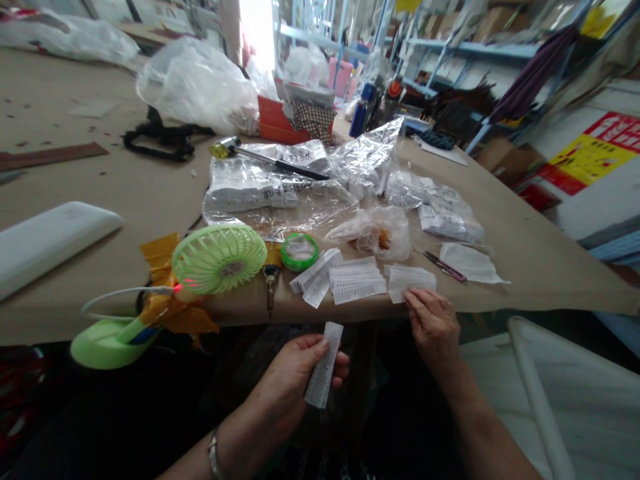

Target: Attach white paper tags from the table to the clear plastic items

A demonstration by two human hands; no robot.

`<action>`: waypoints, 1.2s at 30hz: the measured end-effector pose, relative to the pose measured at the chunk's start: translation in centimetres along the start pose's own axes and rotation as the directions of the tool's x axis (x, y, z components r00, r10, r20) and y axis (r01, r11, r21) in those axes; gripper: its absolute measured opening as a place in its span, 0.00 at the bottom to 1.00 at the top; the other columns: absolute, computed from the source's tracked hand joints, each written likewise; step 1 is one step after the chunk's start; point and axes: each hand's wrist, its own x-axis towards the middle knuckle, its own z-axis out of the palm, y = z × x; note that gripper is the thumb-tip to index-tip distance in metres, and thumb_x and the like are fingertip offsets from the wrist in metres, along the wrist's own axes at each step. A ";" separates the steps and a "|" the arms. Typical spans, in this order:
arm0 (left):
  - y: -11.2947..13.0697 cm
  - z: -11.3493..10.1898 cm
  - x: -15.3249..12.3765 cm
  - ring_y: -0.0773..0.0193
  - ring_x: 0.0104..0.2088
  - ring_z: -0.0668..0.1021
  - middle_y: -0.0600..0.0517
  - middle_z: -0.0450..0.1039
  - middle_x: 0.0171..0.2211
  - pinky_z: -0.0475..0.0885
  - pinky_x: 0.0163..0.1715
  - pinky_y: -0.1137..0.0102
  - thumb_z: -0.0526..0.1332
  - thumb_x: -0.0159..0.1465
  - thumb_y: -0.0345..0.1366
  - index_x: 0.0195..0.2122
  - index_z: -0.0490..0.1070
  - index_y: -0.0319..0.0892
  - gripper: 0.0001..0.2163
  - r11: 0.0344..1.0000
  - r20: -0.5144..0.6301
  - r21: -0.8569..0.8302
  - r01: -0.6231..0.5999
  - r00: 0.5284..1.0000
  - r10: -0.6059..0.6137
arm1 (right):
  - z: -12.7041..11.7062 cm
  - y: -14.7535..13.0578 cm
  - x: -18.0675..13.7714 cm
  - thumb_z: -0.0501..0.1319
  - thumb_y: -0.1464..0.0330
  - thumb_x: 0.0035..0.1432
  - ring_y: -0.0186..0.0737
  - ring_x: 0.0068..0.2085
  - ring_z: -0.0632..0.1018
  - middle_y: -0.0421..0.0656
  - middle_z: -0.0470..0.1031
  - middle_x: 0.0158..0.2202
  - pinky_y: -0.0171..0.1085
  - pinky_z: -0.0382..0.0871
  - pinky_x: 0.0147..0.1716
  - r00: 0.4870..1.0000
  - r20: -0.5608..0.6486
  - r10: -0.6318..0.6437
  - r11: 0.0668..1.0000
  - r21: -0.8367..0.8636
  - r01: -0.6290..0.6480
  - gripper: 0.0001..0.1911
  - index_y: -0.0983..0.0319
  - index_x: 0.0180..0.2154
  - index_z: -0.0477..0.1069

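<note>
My left hand (306,365) is closed on a narrow white printed label (324,367), pinched between thumb and fingers below the table edge. At the table's front edge, my right hand (434,323) has its fingertips together on the near edge of a small stack of printed labels (411,279); its thumb is partly hidden. Left of that lies a fanned pile of printed labels (358,280), beside a looser pile of white strips (316,275). A round green-rimmed container (299,251) with pale contents sits just behind the strips.
A green fan (220,259) stands front left, next to a screwdriver-like tool (271,283). Behind are plastic-wrapped bundles (250,177) with a hammer-like tool (270,160) on top, and a clear bag (377,232). A purple pen-like cutter (445,266) lies right, near a white sheet (470,262).
</note>
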 end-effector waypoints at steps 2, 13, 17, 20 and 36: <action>-0.1 -0.1 0.0 0.65 0.23 0.77 0.46 0.76 0.24 0.72 0.23 0.74 0.59 0.60 0.31 0.31 0.69 0.34 0.04 1.000 0.010 -0.002 -0.004 1.000 0.004 | -0.2 0.4 0.1 0.56 0.73 0.58 0.43 0.45 0.74 0.46 0.77 0.41 0.44 0.65 0.49 1.000 -0.024 -0.008 0.999 0.033 0.009 0.14 0.61 0.45 0.72; -0.1 -0.2 -0.3 0.68 0.20 0.75 0.47 0.75 0.24 0.71 0.22 0.74 0.57 0.62 0.31 0.32 0.70 0.34 0.05 1.000 0.015 0.008 -0.004 1.000 0.003 | -1.0 -3.4 2.8 0.61 0.74 0.54 0.43 0.44 0.75 0.43 0.75 0.37 0.48 0.69 0.47 0.943 -0.220 0.249 0.858 0.501 -0.110 0.09 0.58 0.37 0.74; -0.1 -0.4 -0.4 0.70 0.18 0.73 0.48 0.74 0.22 0.68 0.20 0.75 0.60 0.59 0.31 0.32 0.72 0.33 0.06 0.998 0.090 -0.054 -0.042 0.995 0.047 | -0.9 -9.2 2.8 0.61 0.76 0.54 0.43 0.47 0.73 0.41 0.74 0.36 0.47 0.71 0.44 0.995 -0.081 -0.060 0.749 0.655 0.098 0.12 0.55 0.38 0.74; -0.2 -0.8 -0.4 0.71 0.19 0.72 0.50 0.72 0.21 0.64 0.19 0.78 0.67 0.50 0.30 0.29 0.73 0.31 0.08 0.985 0.124 -0.150 -0.081 0.987 0.101 | -0.3 -12.0 2.3 0.61 0.75 0.54 0.43 0.47 0.71 0.41 0.75 0.35 0.47 0.69 0.47 0.966 -0.069 -0.249 0.710 0.665 0.230 0.11 0.55 0.38 0.74; -0.6 -2.1 -0.8 0.72 0.22 0.73 0.49 0.73 0.25 0.66 0.23 0.78 0.66 0.52 0.31 0.30 0.73 0.32 0.07 0.954 0.076 -0.273 -0.126 0.985 0.152 | 0.1 -13.4 1.5 0.60 0.76 0.54 0.43 0.49 0.70 0.42 0.76 0.38 0.48 0.62 0.53 0.946 0.038 -0.323 0.691 0.692 0.209 0.13 0.58 0.42 0.72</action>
